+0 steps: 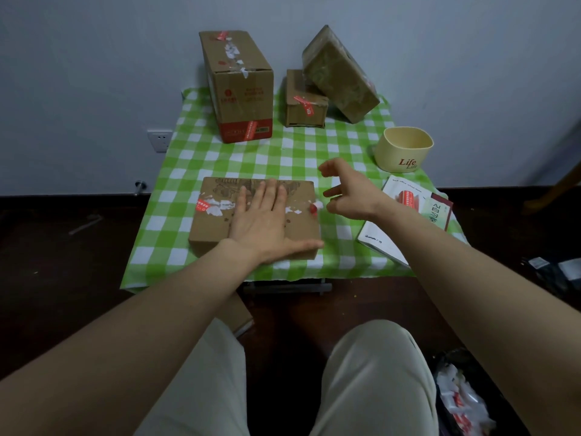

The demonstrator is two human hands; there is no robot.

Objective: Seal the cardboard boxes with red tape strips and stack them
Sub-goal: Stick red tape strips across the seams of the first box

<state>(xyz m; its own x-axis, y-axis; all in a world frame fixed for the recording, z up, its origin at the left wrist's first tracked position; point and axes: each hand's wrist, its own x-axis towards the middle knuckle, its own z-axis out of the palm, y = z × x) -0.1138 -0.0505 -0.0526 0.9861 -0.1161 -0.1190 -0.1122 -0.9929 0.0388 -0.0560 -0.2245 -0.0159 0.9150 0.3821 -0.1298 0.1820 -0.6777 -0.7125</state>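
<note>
- Trousers (374,372) and both bare forearms fill the near view; everything else is placed from the flat box (217,234) on the checked cloth (283,155).
- The flat box lies in front of the person, its long axis running left to right. A seam with torn white scraps follows that axis.
- The left hand (264,221) lies palm down on the box lid, fingers straight and together, thumb out along the near edge. It presses and grasps nothing.
- A red strip (312,209) sits at the right end of the seam, on the box's right edge.
- The right hand (352,193) hovers just right of that edge, apart from the box. Its fingers are loosely curled and spread, and it seems to hold nothing.
- The strip lies to the left of the right hand's fingertips, so the right hand is the nearer one. Smoothing it down probably calls for a short move leftward.
- A white sheet (405,198) with more red tape lies further right of the box, under the right wrist.
- A cream cup (404,149) stands behind and right.
- Behind the box stand a tall box (239,86) and a small box (305,105), with a wrapped box (341,73) leaning on the small one. Nothing sits on the flat box, so its stacking looks not yet done.
</note>
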